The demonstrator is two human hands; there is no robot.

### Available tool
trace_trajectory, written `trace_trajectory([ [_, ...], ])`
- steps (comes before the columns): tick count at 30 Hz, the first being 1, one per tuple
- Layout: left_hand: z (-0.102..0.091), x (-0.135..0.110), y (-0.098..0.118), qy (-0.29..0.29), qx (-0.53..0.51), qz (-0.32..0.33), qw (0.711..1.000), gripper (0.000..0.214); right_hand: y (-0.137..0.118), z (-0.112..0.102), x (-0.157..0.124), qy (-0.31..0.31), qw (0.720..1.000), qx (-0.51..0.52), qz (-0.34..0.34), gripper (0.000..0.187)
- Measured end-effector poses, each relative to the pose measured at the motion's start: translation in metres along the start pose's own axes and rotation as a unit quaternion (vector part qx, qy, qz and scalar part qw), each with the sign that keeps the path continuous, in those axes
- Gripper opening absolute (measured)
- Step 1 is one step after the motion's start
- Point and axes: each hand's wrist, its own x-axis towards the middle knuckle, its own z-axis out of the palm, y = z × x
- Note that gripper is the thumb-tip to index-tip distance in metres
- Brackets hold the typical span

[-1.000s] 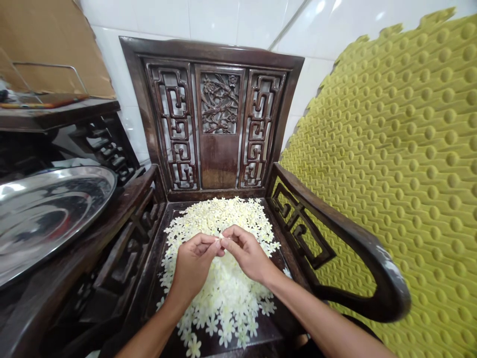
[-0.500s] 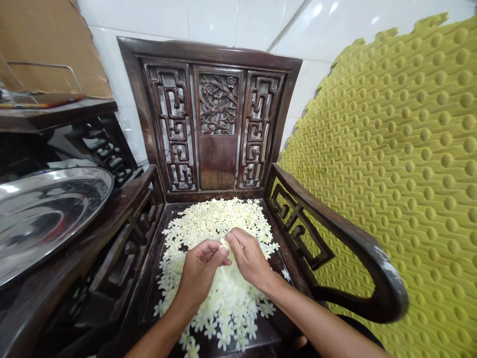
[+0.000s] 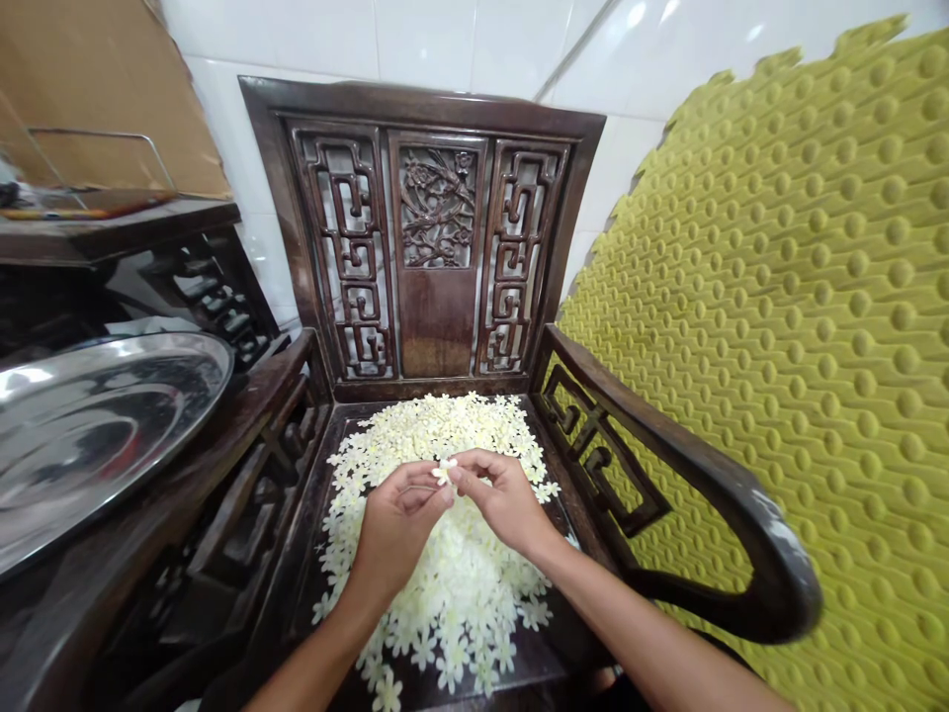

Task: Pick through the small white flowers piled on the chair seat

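Directly over the chair seat, the left hand (image 3: pixel 396 529) and right hand (image 3: pixel 504 499) meet at the centre, both curled inward, not spread. Their fingertips converge on a small white blossom (image 3: pixel 445 472), which appears pinched between them; exact finger contact is partly hidden. The blossom sits just above the crown of a heap of blossoms (image 3: pixel 452 593), and the hands rest close over that pile.

Handling assessment: each blossom is judged very light, soft and fragile, with thin petals liable to bruise or tear. The safest hold is a gentle fingertip pinch at the centre. Loose blossoms may also shift or stick together when one is lifted.

The heap covers most of a dark wooden seat (image 3: pixel 315 618), with stray blossoms lying toward its near edge. Carved wooden armrests flank it: the left armrest (image 3: pixel 244 450) borders a polished steel tray (image 3: pixel 96 435), and the right armrest (image 3: pixel 712 475) curves beside a yellow-green dimpled foam mat (image 3: pixel 778 297). No object stands between the hands and the heap; the armrests limit sideways reach.

At the far side rises a carved, latticed chair back (image 3: pixel 437 203), set against a white tiled wall (image 3: pixel 422 40). Far left, a dark wooden shelf (image 3: pixel 111 222) stands below a sheet of cardboard (image 3: pixel 96 109).
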Motion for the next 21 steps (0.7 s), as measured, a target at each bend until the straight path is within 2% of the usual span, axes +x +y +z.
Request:
trace_trajectory([
  [4, -0.0047, 0.0046, 0.0011, 0.008, 0.017, 0.019, 1.0, 0.025, -0.0072, 0.0005, -0.001, -0.018, 0.999, -0.023, -0.013, 0.025],
  [8, -0.0078, 0.0071, -0.0004, 0.01, 0.012, 0.021, 1.0, 0.021, -0.007, 0.0015, -0.0018, -0.018, 0.999, -0.022, -0.023, 0.04],
  [10, -0.0083, 0.0072, 0.0004, 0.014, 0.014, 0.021, 1.0, 0.02, -0.0056, 0.0018, -0.0022, -0.009, 0.999, -0.018, -0.025, 0.038],
  [15, -0.008, 0.0057, 0.0032, 0.0, 0.03, 0.035, 0.999, 0.018, -0.005, 0.0015, -0.003, 0.008, 0.998, -0.053, -0.041, 0.018],
  [21, -0.0059, 0.0034, -0.0011, -0.026, 0.056, 0.038, 0.997, 0.022, -0.0068, 0.001, -0.0028, -0.006, 1.0, -0.013, -0.007, 0.029],
])
